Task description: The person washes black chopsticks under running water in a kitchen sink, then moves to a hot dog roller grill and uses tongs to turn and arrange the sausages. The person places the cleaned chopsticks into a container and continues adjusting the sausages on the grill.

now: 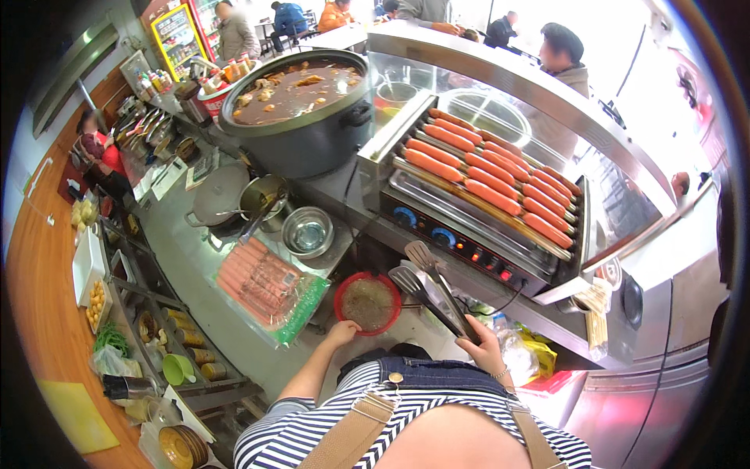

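In my right hand point(483, 346) is a pair of metal tongs point(446, 301) with slotted, spatula-like ends and dark handles. The tong ends are apart, with nothing between them, in front of the hot-dog roller grill point(466, 251). Several reddish sausages point(494, 196) lie in rows on its rollers. My left hand point(341, 333) has its fingers curled in and shows nothing in them. It overlaps the near left rim of a red basin point(338, 303) of cloudy liquid; contact is unclear. Left of it, a clear and green pack of sausages point(262, 288) lies on the metal counter.
A large dark pot point(293, 148) of brown broth stands behind the counter. Nearby are a metal bowl point(308, 232), a steel pot point(264, 195) and a grey lidded pan point(219, 194). A clear guard edged in metal point(516, 66) surrounds the grill. Wooden sticks point(596, 301) stand at right.
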The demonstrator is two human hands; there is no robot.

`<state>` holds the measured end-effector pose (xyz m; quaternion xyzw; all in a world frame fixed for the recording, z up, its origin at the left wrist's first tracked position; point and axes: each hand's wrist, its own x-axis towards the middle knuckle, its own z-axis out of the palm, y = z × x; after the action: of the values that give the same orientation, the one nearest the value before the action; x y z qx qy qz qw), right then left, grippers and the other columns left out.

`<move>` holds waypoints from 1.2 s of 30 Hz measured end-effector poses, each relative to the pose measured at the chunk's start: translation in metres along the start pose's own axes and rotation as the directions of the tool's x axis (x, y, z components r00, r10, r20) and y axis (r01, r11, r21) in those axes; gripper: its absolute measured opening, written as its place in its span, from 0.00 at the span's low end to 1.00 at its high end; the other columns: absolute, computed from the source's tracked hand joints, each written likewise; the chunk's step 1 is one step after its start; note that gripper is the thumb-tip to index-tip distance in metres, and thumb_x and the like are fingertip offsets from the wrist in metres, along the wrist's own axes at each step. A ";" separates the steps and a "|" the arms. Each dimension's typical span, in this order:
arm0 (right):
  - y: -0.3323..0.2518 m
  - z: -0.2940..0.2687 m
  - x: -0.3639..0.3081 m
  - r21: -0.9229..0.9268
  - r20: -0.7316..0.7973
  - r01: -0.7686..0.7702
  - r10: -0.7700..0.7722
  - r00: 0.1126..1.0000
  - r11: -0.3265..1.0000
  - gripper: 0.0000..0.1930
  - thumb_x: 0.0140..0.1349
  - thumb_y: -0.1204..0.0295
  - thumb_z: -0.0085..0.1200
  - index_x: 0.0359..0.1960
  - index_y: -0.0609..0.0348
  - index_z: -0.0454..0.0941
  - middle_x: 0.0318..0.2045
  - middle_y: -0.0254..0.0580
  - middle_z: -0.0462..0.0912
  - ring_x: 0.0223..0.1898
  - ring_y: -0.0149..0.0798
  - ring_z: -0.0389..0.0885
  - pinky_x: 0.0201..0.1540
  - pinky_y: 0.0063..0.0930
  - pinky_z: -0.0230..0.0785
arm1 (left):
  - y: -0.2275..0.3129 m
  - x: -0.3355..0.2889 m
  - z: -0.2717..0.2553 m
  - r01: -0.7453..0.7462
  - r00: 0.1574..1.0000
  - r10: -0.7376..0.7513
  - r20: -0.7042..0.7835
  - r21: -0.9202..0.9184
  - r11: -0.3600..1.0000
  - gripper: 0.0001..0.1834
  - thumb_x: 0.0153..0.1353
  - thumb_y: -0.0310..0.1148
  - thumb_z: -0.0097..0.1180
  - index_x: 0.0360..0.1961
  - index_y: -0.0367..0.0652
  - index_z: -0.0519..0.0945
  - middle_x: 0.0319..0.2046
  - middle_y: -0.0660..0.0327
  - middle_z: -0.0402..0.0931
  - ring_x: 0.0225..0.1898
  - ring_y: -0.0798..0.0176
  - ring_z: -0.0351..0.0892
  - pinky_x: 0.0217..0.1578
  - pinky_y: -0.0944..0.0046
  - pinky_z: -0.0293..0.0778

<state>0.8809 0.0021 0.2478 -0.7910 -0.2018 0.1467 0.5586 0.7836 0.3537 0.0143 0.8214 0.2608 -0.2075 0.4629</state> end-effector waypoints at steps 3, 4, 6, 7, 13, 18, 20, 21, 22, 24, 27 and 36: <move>0.003 -0.024 -0.001 -0.113 -0.005 -0.017 0.017 1.000 0.993 0.28 0.48 0.73 0.65 0.52 0.63 0.71 0.29 0.37 0.74 0.27 0.30 0.71 0.32 0.21 0.65 | 0.003 0.009 0.011 -0.004 1.000 0.000 0.027 0.151 0.989 0.14 0.53 0.35 0.46 0.34 0.50 0.84 0.36 0.55 0.81 0.40 0.53 0.80 0.44 0.56 0.73; 0.004 -0.032 -0.001 -0.148 -0.010 0.049 -0.051 0.999 0.988 0.27 0.48 0.72 0.65 0.52 0.63 0.72 0.27 0.37 0.73 0.27 0.30 0.71 0.32 0.22 0.65 | 0.002 0.012 0.015 -0.005 0.998 -0.006 0.057 0.203 0.979 0.14 0.53 0.36 0.46 0.34 0.50 0.84 0.37 0.55 0.81 0.42 0.52 0.79 0.45 0.56 0.72; 0.006 -0.045 -0.001 -0.226 -0.048 0.101 -0.115 0.992 0.969 0.26 0.48 0.71 0.65 0.51 0.61 0.73 0.25 0.37 0.72 0.24 0.33 0.70 0.29 0.23 0.65 | -0.008 0.020 0.022 0.009 1.000 -0.013 0.013 0.249 0.968 0.14 0.54 0.37 0.47 0.34 0.49 0.84 0.36 0.55 0.81 0.41 0.53 0.79 0.44 0.56 0.73; 0.007 -0.051 -0.003 -0.251 -0.067 0.098 -0.119 0.991 0.963 0.26 0.48 0.70 0.65 0.51 0.60 0.73 0.25 0.37 0.72 0.24 0.33 0.70 0.29 0.23 0.65 | -0.018 0.024 0.024 0.021 1.000 -0.020 -0.007 0.267 0.963 0.14 0.54 0.38 0.47 0.34 0.48 0.84 0.36 0.54 0.81 0.41 0.53 0.80 0.44 0.56 0.73; 0.014 -0.060 -0.022 -0.301 -0.141 0.038 -0.084 0.986 0.953 0.26 0.49 0.67 0.65 0.51 0.58 0.73 0.26 0.39 0.73 0.22 0.34 0.71 0.27 0.25 0.65 | -0.099 0.048 0.031 0.340 0.828 -0.478 0.292 0.418 0.843 0.16 0.55 0.40 0.49 0.38 0.45 0.83 0.37 0.51 0.81 0.44 0.52 0.79 0.43 0.57 0.74; 0.024 -0.061 -0.040 -0.222 -0.251 -0.073 0.015 0.968 0.972 0.27 0.49 0.67 0.64 0.53 0.56 0.72 0.27 0.39 0.73 0.22 0.33 0.70 0.27 0.25 0.65 | -0.054 0.052 0.012 0.047 0.998 -0.058 -0.006 0.659 0.750 0.15 0.55 0.38 0.50 0.39 0.44 0.82 0.41 0.48 0.78 0.43 0.49 0.78 0.44 0.54 0.74; 0.026 -0.063 -0.043 -0.233 -0.274 -0.115 0.048 0.960 0.966 0.27 0.49 0.67 0.64 0.53 0.57 0.72 0.27 0.39 0.73 0.23 0.34 0.70 0.28 0.25 0.65 | -0.005 0.048 -0.005 0.029 0.990 0.072 -0.119 0.685 0.728 0.15 0.55 0.35 0.49 0.42 0.43 0.81 0.45 0.47 0.76 0.45 0.48 0.76 0.45 0.52 0.73; 0.027 -0.064 -0.043 -0.238 -0.283 -0.135 0.064 0.957 0.962 0.27 0.49 0.67 0.64 0.53 0.57 0.72 0.27 0.39 0.72 0.23 0.34 0.70 0.28 0.25 0.65 | 0.021 0.049 -0.015 -0.045 0.957 0.232 -0.173 0.704 0.709 0.16 0.55 0.33 0.49 0.44 0.42 0.80 0.47 0.47 0.74 0.47 0.47 0.75 0.46 0.52 0.72; 0.028 -0.065 -0.042 -0.250 -0.297 -0.131 0.052 0.953 0.959 0.26 0.49 0.67 0.64 0.52 0.57 0.72 0.26 0.39 0.72 0.23 0.34 0.70 0.28 0.25 0.64 | 0.042 0.049 -0.024 -0.097 0.905 0.368 -0.211 0.741 0.665 0.18 0.54 0.32 0.48 0.46 0.40 0.78 0.49 0.48 0.72 0.48 0.47 0.74 0.46 0.53 0.71; 0.028 -0.067 -0.039 -0.247 -0.290 -0.120 0.045 0.956 0.961 0.27 0.48 0.70 0.64 0.52 0.58 0.72 0.25 0.37 0.70 0.23 0.32 0.68 0.28 0.24 0.62 | 0.075 0.056 -0.038 -0.122 0.767 0.569 -0.295 0.804 0.582 0.20 0.53 0.31 0.48 0.48 0.38 0.75 0.51 0.49 0.71 0.48 0.48 0.73 0.48 0.54 0.70; 0.028 -0.069 -0.032 -0.234 -0.278 -0.106 0.038 0.960 0.967 0.27 0.47 0.72 0.65 0.52 0.58 0.73 0.24 0.36 0.69 0.22 0.31 0.66 0.28 0.23 0.61 | 0.091 0.073 -0.056 0.006 0.708 0.602 -0.370 0.855 0.519 0.21 0.53 0.31 0.48 0.49 0.36 0.74 0.52 0.51 0.71 0.49 0.51 0.73 0.50 0.54 0.67; 0.024 -0.068 -0.009 -0.291 -0.199 -0.036 -0.023 0.980 0.956 0.27 0.48 0.67 0.65 0.52 0.56 0.73 0.25 0.38 0.72 0.21 0.33 0.69 0.27 0.25 0.64 | 0.103 0.083 -0.073 0.183 0.917 0.173 -0.359 0.765 0.617 0.21 0.57 0.40 0.49 0.46 0.37 0.77 0.55 0.48 0.69 0.55 0.53 0.71 0.57 0.51 0.61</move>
<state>0.9081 -0.0650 0.2478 -0.8765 -0.1614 0.0365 0.4520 0.9199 0.3922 0.0686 0.9634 0.2343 -0.1303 -0.0077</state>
